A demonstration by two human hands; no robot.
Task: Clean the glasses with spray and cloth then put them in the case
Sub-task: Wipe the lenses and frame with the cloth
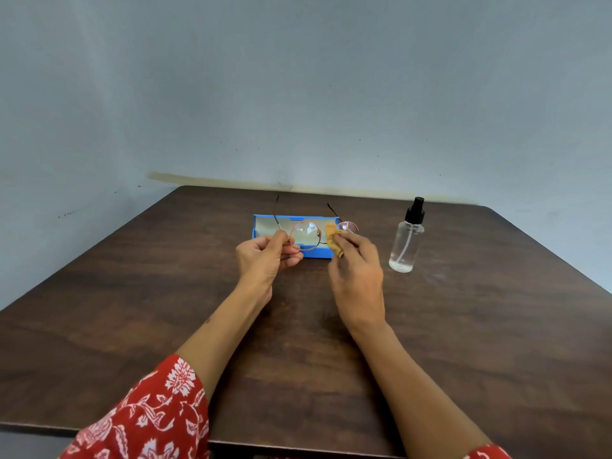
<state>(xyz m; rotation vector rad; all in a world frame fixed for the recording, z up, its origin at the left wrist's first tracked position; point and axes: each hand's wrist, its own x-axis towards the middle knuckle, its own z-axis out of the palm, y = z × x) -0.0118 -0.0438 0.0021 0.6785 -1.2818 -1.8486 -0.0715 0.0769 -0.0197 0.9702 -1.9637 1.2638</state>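
Observation:
Round glasses with a thin pink frame are held above the table, arms unfolded and pointing away from me. My left hand pinches the frame at the left lens's outer edge. My right hand holds a small tan cloth pinched against the right lens, which is partly hidden by the cloth and fingers. Behind the glasses lies the blue case, open, with a pale lining. The clear spray bottle with a black nozzle stands upright to the right of my right hand.
A dark wooden table spans the view, with its near edge at the bottom and its back edge against a pale blue-grey wall. My red patterned sleeves show at the bottom corners.

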